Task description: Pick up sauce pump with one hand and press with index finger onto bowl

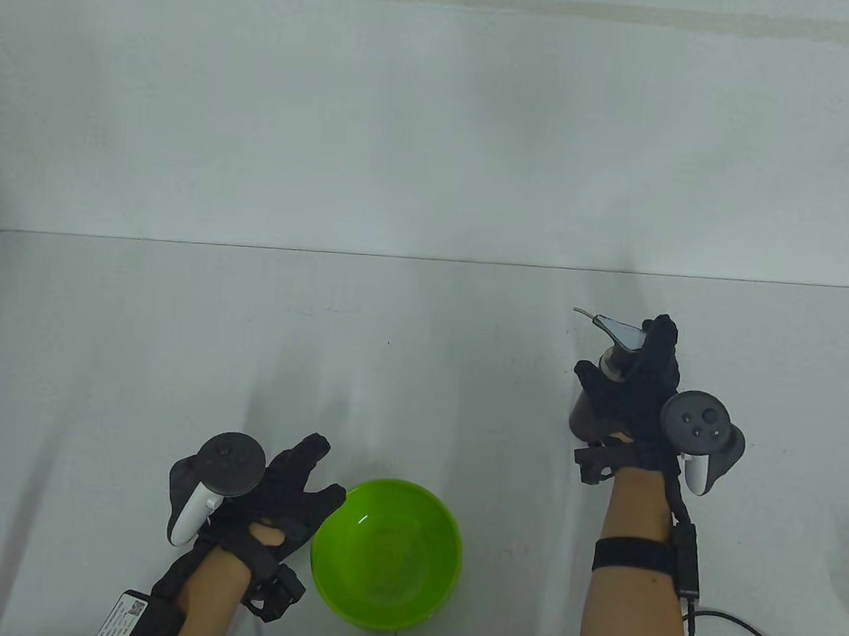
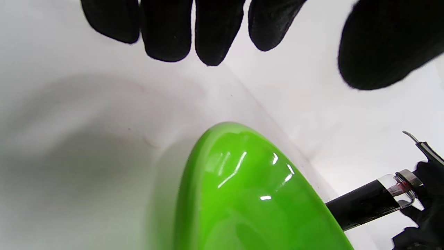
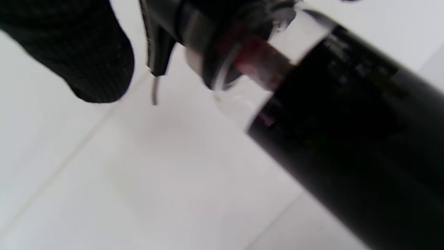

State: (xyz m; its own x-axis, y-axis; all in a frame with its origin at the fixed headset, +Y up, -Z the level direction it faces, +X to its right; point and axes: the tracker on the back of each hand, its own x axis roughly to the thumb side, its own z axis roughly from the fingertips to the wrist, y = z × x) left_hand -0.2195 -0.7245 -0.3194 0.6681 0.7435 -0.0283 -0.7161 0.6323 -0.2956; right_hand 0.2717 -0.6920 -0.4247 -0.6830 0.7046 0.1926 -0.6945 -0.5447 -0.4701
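Green bowl (image 1: 387, 552) beside splayed left hand (image 1: 272, 490) | right hand (image 1: 633, 396) grips sauce pump (image 2: 373, 203), dark fill shown wrist-side

Black knit gloves cover the fingers (image 1: 313, 451); behind them sit dark round trackers (image 1: 696, 420) with white grips, bare forearms, black straps and cables.

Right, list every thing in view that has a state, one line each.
sauce pump: gripped by the right hand, mostly full of dark sauce, nozzle not over the bowl.
bowl: upright on the table, looks empty.
right hand: wrapped around the sauce pump, one finger up on the pump head.
left hand: fingers spread, holding nothing, beside the bowl.
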